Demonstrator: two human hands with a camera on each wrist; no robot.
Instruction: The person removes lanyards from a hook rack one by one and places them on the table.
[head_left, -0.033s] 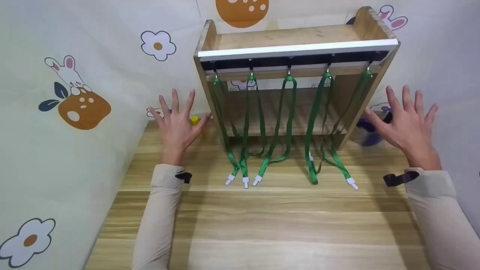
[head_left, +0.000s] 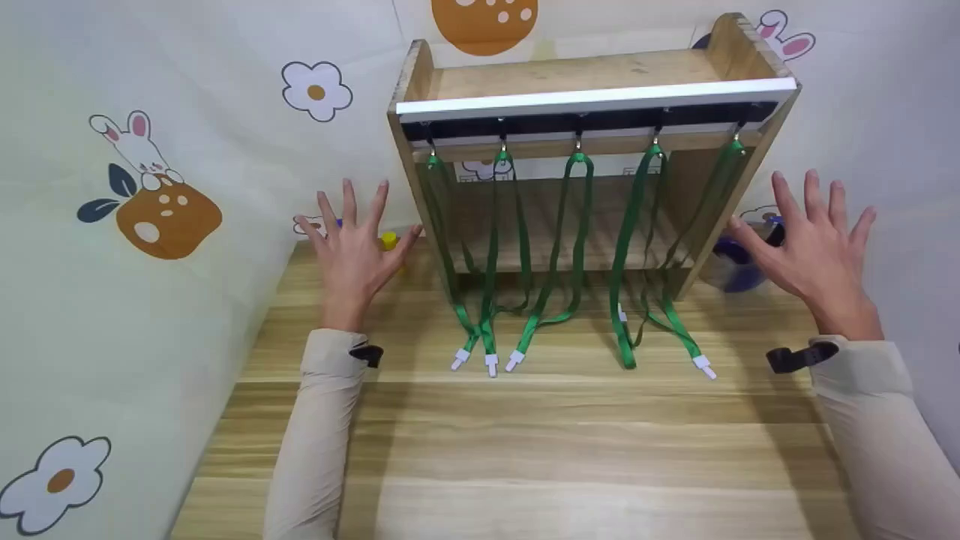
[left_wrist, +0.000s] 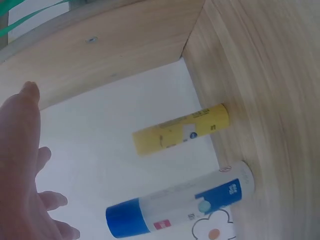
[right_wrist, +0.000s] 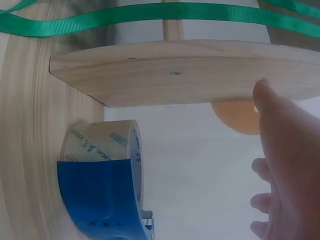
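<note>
Both grips spread, empty: left hand (head_left: 352, 247), right hand (head_left: 814, 251) flank wooden rack (head_left: 592, 82) on table (head_left: 525, 450).

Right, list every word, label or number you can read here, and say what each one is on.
Yellow tube: dark print and a small blue mark, too blurred to read.
Blue-and-white tube: white characters on a blue patch and a red label, unreadable.
Tape roll in the blue dispenser: blue lettering, illegible.
Nothing else carries text.

tape roll (right_wrist: 102, 150) print, illegible lettering
</note>
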